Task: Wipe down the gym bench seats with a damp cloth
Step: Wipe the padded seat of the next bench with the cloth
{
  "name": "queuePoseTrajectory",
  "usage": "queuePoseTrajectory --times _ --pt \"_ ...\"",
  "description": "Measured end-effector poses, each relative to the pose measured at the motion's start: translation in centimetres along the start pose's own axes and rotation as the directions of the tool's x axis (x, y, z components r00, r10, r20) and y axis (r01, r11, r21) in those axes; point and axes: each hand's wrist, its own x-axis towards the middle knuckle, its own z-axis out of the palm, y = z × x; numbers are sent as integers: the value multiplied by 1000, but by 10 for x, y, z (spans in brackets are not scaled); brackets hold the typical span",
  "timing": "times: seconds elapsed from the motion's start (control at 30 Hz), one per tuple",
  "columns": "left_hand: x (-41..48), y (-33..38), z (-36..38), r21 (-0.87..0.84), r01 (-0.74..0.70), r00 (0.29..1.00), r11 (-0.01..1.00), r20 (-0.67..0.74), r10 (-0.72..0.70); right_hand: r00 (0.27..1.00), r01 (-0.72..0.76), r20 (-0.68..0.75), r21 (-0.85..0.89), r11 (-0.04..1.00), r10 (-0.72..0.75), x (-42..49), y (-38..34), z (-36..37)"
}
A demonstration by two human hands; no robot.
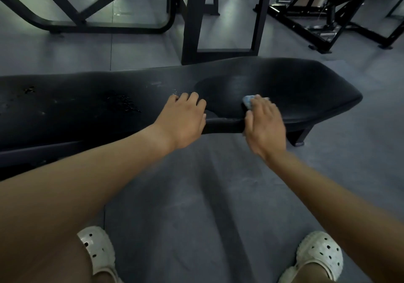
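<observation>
Seemingly cloth [249,102] under right hand [265,127].

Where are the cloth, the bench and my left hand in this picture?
cloth [249,102]: head view, on the blue corner left uncovered.
bench [295,81]: head view, on the bare black top of the wide end.
left hand [185,119]: head view, on the back of the hand.
</observation>
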Motion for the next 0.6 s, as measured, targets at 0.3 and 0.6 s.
queuePoseTrajectory --times 0.3,0.6 --pt "2 1 -1 -4 -1 1000 1000 18 1 921 353 193 -53 934 -337 -1 -2 -13" --pt "-16 -18 -9 28 31 999 999 10 -31 990 -25 140 -15 1000 27 22 -36 0"
